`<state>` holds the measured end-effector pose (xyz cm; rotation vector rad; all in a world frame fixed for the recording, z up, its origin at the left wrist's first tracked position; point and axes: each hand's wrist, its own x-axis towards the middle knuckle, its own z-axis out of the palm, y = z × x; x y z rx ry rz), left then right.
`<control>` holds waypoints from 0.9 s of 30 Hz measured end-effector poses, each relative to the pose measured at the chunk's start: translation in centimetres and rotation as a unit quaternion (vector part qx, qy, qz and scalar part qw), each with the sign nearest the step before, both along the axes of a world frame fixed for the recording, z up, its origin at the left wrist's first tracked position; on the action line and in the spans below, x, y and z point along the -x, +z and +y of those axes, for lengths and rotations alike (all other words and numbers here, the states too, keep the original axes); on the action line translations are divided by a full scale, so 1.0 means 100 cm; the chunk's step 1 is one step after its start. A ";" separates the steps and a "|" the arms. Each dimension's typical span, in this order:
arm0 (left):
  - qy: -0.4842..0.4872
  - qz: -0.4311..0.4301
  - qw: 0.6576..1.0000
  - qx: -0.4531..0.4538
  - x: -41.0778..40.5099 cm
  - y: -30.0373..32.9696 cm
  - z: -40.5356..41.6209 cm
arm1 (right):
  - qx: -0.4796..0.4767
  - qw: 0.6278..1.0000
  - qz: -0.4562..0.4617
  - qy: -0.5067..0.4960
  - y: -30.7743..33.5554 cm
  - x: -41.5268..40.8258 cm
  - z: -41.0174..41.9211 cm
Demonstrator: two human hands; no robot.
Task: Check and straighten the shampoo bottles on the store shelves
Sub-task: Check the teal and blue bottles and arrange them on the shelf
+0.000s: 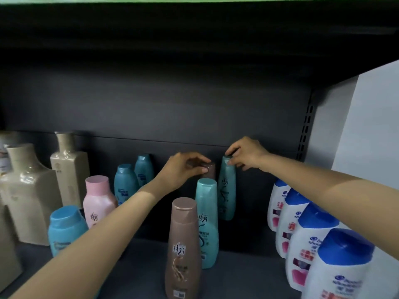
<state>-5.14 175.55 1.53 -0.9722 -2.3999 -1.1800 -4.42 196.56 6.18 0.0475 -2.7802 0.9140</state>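
Both my arms reach to the back of a dark shelf (237, 275). My left hand (183, 169) grips the cap of a brown bottle (210, 170) at the rear, mostly hidden behind the hand. My right hand (246, 155) pinches the cap of a teal bottle (226, 190) standing upright beside it. In front stand another teal bottle (206, 223) and a second brown bottle (183, 251), both upright.
Beige square bottles (28, 190) stand at the left, with a pink bottle (98, 197) and blue bottles (64, 229) near them. A row of white bottles with blue caps (311, 240) runs along the right. The upper shelf's underside hangs above.
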 end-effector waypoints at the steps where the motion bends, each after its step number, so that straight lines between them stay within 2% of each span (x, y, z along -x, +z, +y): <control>1: -0.002 -0.001 1.000 -0.007 0.000 -0.002 0.000 | 0.003 1.000 0.007 0.005 -0.002 0.001 -0.002; 7: -0.014 -0.018 0.999 -0.041 0.001 -0.008 0.000 | 0.071 0.995 0.067 0.032 -0.013 0.005 -0.013; 13: -0.012 -0.016 0.998 -0.054 -0.002 -0.009 0.002 | 0.042 0.993 0.092 0.053 -0.014 0.008 -0.017; 16: -0.021 -0.023 0.997 -0.064 -0.003 -0.011 0.002 | -0.002 0.994 0.089 0.059 -0.012 0.007 -0.016; 21: -0.022 -0.029 0.997 -0.070 -0.006 -0.010 0.003 | 0.026 0.996 0.069 0.049 -0.011 0.006 -0.016; 27: 0.017 -0.032 0.997 -0.062 -0.010 -0.004 0.003 | 0.001 0.998 0.040 0.057 -0.002 -0.002 -0.015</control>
